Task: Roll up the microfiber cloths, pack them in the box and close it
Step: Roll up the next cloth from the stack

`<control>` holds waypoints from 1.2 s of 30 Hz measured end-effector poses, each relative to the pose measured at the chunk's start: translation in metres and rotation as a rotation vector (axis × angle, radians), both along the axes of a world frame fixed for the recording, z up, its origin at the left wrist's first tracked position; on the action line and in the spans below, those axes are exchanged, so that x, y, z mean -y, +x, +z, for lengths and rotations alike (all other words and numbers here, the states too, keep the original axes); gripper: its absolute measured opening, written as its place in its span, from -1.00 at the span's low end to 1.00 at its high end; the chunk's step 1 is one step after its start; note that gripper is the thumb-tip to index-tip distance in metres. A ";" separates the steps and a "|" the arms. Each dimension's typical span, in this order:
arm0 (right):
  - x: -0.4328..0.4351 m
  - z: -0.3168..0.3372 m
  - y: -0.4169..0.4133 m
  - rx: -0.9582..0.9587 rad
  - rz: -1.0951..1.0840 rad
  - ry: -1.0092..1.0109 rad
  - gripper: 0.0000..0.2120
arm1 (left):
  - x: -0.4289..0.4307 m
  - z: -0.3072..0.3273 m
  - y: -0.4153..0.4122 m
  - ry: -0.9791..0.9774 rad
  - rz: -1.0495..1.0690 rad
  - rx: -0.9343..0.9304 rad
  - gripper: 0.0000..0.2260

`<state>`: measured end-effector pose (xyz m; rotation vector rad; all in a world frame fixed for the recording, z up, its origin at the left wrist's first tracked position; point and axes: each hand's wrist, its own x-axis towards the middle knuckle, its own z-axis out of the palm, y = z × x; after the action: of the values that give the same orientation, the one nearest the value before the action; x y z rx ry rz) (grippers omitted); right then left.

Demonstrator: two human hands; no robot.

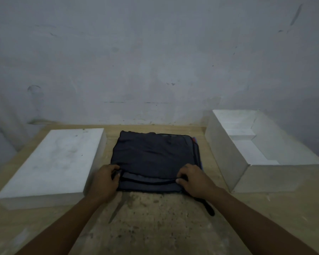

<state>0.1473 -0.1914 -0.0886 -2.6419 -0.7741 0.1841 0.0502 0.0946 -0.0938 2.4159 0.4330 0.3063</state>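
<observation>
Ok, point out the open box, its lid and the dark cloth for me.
open box (226, 157), head view, left outer wall.
lid (59, 159), head view, middle of flat top.
dark cloth (155, 153), head view, centre of top layer.

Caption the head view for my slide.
Left hand and right hand pinch near edge of dark square microfiber cloth; open white box at right.

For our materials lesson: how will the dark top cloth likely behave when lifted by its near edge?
Probably floppy: the dark cloth wrinkles and folds over where left hand and right hand pinch its near edge. Likely light; a pinch lifts it.
</observation>
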 end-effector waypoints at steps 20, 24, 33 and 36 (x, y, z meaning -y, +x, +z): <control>0.021 0.027 0.014 0.131 -0.079 0.381 -0.80 | -0.009 0.018 0.008 0.439 -0.034 0.000 -0.86; 0.033 0.035 0.007 0.218 0.063 0.211 -0.74 | -0.006 0.037 -0.006 0.460 -0.009 -0.024 -0.86; 0.073 0.038 -0.017 0.123 0.336 -0.233 -0.81 | -0.015 0.049 -0.061 0.560 -0.386 0.054 -0.82; 0.089 0.039 -0.031 0.132 0.337 -0.237 -0.83 | -0.011 0.046 -0.085 0.360 -0.498 -0.010 -0.90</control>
<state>0.1164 -0.2802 -0.0500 -2.7433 -1.3146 0.2036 -0.0344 0.1052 -0.0479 2.7701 -0.2485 0.1587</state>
